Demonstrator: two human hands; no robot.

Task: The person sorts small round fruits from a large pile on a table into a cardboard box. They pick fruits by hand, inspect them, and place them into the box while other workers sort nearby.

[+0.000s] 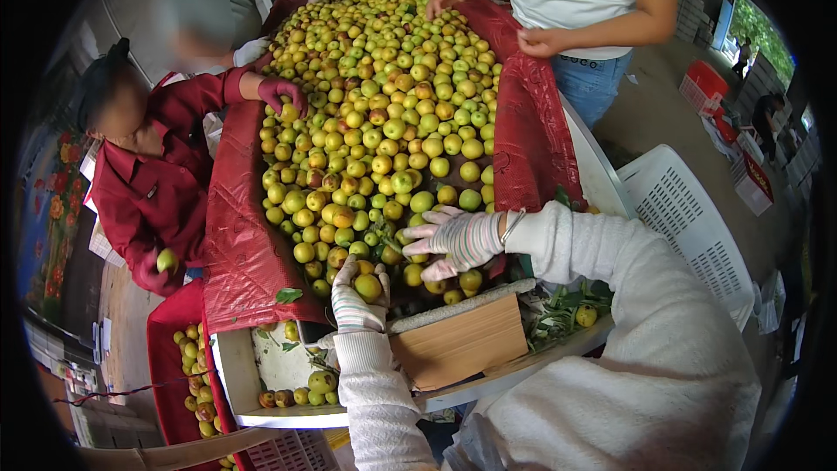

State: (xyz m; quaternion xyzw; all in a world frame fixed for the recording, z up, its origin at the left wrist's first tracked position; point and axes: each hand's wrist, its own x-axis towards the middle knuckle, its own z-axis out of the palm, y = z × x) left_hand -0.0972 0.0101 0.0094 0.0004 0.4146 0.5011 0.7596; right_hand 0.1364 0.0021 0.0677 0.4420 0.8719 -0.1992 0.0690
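A deep heap of small round yellow-green fruits (pixel 392 124), jujubes by their look, some with brown patches, lies on a red plastic sheet before me. My left hand (pixel 358 299), in a striped white glove, curls around one yellow fruit (pixel 367 288) at the heap's near edge. To its right, my right hand (pixel 461 240), gloved the same way, spreads its fingers over the fruits; nothing shows in its grasp, though the undersides of its fingers are hidden. Green leaves and a small stem cluster (pixel 381 235) lie between the hands.
A cardboard piece (pixel 461 343) and a padded bar edge the table nearest me. Leaves (pixel 569 307) fill the right corner; discarded-looking fruits (pixel 301 397) lie front left. A white basket (pixel 686 222) stands right. Co-workers' hands reach in from the left (pixel 284 95) and far right (pixel 448 0).
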